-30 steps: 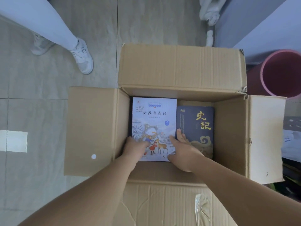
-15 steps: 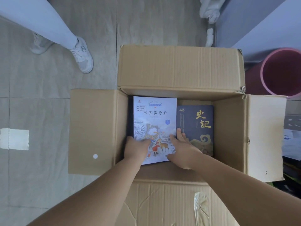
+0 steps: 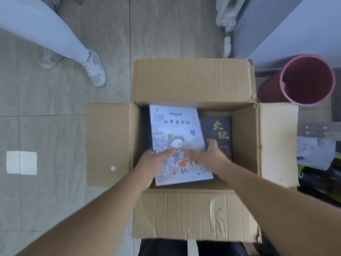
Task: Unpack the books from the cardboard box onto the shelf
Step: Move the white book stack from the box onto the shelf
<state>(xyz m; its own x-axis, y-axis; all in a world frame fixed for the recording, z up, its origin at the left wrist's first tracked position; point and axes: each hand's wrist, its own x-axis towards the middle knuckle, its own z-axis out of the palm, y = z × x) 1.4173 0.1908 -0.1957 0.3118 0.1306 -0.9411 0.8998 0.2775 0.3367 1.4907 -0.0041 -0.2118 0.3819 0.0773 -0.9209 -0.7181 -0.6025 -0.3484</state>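
The cardboard box (image 3: 191,80) is showing plain tan brown with faint ribbed lines, a small white dot (image 3: 113,168) sitting on its left flap and glossy clear tape (image 3: 217,215) shining on the near flap; the picture book (image 3: 175,130) is wearing a pale blue-white cover with a white snowman, an orange nose, a red-coated figure and brown deer; the dark book (image 3: 219,126) is showing navy with gold characters and a gold swirl; the bucket (image 3: 269,89) is glowing pink at the rim and deep maroon elsewhere; the floor (image 3: 55,126) is lying in streaked grey tiles with darker seams, a white patch (image 3: 21,162) standing out on it; the trousers (image 3: 36,28) are showing white; the shoe (image 3: 96,71) is showing white with grey panels.
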